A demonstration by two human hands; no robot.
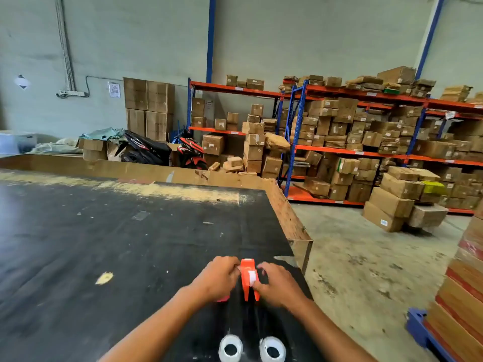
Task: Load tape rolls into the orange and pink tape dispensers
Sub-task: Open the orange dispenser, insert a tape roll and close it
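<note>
Nearest the person, at the bench's [78, 231] near edge, two white tape rolls [230, 349] lie flat side by side, apart from each other. They look light and stiff, with slick sides and open cores, so I'd guess pinching across the rim or hooking a finger through the hole would hold them best.

A little farther out stands the orange dispenser [249, 279], upright on the dark bench top, with a strip of white tape showing down its middle. It looks like hard, light plastic, easy to tip, best steadied by its flat sides. The left hand [218, 276] is curled closed against its left side; the right hand [279, 283] is closed on its right side, fingers [257, 284] pinching at the tape. A sliver of pink [222, 299], probably the pink dispenser, peeks from under the left wrist.
</note>
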